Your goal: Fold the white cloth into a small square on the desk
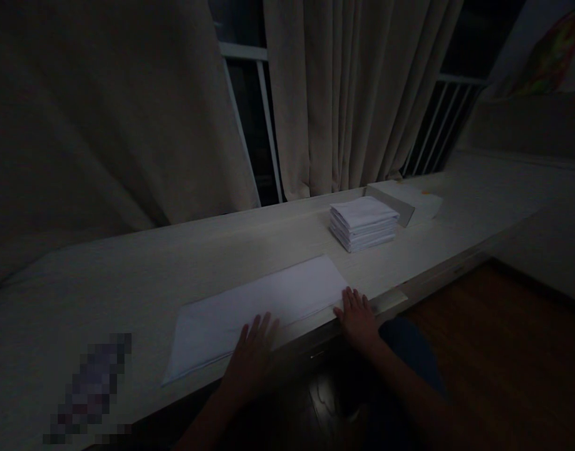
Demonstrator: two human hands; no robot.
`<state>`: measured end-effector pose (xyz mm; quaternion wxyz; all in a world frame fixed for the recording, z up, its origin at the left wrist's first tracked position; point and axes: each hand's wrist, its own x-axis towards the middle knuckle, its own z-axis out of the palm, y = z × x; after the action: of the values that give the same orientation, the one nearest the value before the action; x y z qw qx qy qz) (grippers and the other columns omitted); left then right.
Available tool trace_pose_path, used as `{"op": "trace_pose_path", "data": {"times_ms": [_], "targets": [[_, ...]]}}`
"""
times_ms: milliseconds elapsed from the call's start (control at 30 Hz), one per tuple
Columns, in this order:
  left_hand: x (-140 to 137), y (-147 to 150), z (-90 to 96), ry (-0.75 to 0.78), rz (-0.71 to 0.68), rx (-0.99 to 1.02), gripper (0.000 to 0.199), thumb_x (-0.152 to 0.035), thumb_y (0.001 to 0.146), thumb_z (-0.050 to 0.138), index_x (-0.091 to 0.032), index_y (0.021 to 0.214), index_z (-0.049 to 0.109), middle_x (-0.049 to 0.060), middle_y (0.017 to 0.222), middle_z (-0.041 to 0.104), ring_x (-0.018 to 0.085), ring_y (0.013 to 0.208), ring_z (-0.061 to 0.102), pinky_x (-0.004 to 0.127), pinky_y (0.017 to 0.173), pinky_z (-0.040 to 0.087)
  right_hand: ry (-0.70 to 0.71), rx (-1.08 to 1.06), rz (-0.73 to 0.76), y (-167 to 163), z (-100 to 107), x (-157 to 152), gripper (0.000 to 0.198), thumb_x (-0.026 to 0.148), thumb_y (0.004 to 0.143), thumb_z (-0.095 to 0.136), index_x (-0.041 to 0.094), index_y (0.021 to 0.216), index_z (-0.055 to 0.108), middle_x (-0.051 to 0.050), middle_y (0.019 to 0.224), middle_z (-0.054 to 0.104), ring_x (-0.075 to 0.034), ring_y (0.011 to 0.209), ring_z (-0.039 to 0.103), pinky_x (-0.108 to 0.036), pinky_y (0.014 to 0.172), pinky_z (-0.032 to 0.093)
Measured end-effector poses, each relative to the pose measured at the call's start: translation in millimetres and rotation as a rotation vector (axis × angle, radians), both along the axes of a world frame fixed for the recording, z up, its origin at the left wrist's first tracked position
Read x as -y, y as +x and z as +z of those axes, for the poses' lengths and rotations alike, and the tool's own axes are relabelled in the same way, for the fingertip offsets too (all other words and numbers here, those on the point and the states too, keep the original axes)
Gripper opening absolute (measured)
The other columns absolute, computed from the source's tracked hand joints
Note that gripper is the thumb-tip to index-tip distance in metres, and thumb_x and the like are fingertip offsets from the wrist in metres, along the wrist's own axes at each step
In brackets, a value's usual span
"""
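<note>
A white cloth (264,304), folded into a long flat strip, lies along the front of a pale counter (212,260). My left hand (254,344) is at the cloth's near edge with its fingers apart, slightly blurred. At the cloth's right near corner, my right hand (357,316) lies with fingers stretched out, touching the corner. Neither hand grips anything. Behind and to the right stands a neat stack of folded white cloths (365,222).
An open white box (404,200) lies beside the stack. Beige curtains (344,94) hang behind the counter, with barred windows between them. A pixelated, blurred-out object (90,388) is at the left front. Drawers (456,269) run below the counter edge above a wooden floor (498,351).
</note>
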<state>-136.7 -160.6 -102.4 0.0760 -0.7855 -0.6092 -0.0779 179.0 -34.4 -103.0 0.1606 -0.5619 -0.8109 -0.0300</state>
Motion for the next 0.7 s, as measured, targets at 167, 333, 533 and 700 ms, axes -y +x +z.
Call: {"op": "trace_pose_path", "data": {"times_ms": [167, 333, 533, 700], "targets": [[-16, -23, 21.0, -0.168, 0.11, 0.164, 0.064, -0.055, 0.093, 0.033, -0.024, 0.149, 0.032, 0.008, 0.157, 0.03, 0.025, 0.143, 0.031, 0.045, 0.114, 0.031, 0.028, -0.011, -0.004, -4, 1, 5, 0.062, 0.048, 0.099, 0.03, 0.007, 0.143, 0.044, -0.018, 0.149, 0.038, -0.036, 0.143, 0.025, -0.058, 0.115, 0.012], [-39, -84, 52.5, -0.027, 0.456, 0.18, 0.076, -0.059, 0.09, 0.031, -0.004, 0.142, 0.041, 0.02, 0.154, 0.031, 0.03, 0.145, 0.024, 0.044, 0.117, 0.024, 0.047, 0.005, 0.022, -12, 20, -11, 0.062, 0.047, 0.099, 0.029, 0.002, 0.135, 0.053, -0.023, 0.144, 0.045, -0.038, 0.141, 0.029, -0.056, 0.115, 0.01], [-30, -140, 42.1, -0.053, 0.61, 0.038, 0.086, -0.067, 0.089, 0.023, -0.003, 0.145, 0.035, 0.022, 0.156, 0.026, 0.035, 0.145, 0.02, 0.051, 0.115, 0.019, 0.023, -0.009, 0.204, -64, 28, -79, 0.074, 0.055, 0.098, 0.026, -0.001, 0.147, 0.033, -0.023, 0.155, 0.025, -0.033, 0.146, 0.016, -0.048, 0.117, 0.014], [-25, -153, 17.3, -0.095, 0.71, 0.072, 0.094, -0.072, 0.087, 0.017, -0.002, 0.15, 0.023, 0.02, 0.158, 0.02, 0.033, 0.146, 0.018, 0.049, 0.116, 0.019, -0.096, 0.027, 0.198, -81, 2, -113, 0.086, 0.065, 0.095, 0.018, -0.001, 0.149, 0.027, -0.023, 0.155, 0.024, -0.032, 0.145, 0.018, -0.047, 0.117, 0.015]]}}
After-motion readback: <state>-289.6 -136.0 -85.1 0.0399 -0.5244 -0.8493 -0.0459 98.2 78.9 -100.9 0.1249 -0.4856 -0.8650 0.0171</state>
